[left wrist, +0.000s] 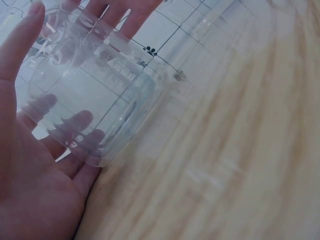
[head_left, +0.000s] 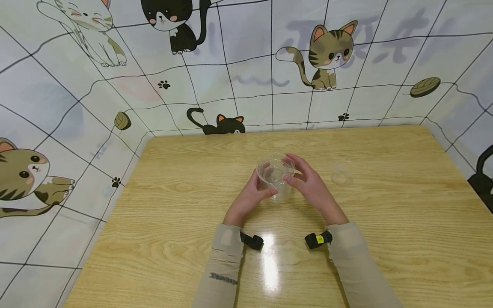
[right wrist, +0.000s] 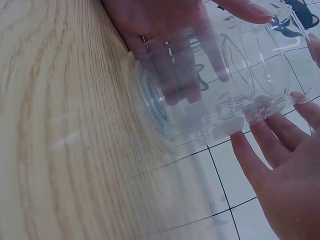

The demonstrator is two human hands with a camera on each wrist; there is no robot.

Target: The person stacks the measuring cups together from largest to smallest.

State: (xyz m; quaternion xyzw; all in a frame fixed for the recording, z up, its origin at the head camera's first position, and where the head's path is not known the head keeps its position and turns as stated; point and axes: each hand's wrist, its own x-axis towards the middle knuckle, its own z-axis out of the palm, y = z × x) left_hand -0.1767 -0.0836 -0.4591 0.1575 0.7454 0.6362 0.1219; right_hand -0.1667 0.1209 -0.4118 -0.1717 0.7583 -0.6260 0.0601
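Note:
A clear glass beaker (head_left: 283,194) with white printed markings stands upright on the wooden table. My left hand (head_left: 250,194) holds its near left side, the thumb across the front and the fingers curled around the wall. On the opposite side my right hand (head_left: 312,186) grips the upper part near the rim with thumb and fingers. Seen from the right wrist, the beaker (right wrist: 200,115) shows curved glass outlines inside its upper part; whether a second vessel sits there I cannot tell. The left wrist view shows the left fingers (left wrist: 75,120) through the glass.
A faint, clear round object (head_left: 340,174) lies on the table (head_left: 385,239) to the right of the right hand; its kind is hard to make out. Behind the table's far edge stands a white tiled backdrop (head_left: 250,85) with cat drawings, which also covers both sides.

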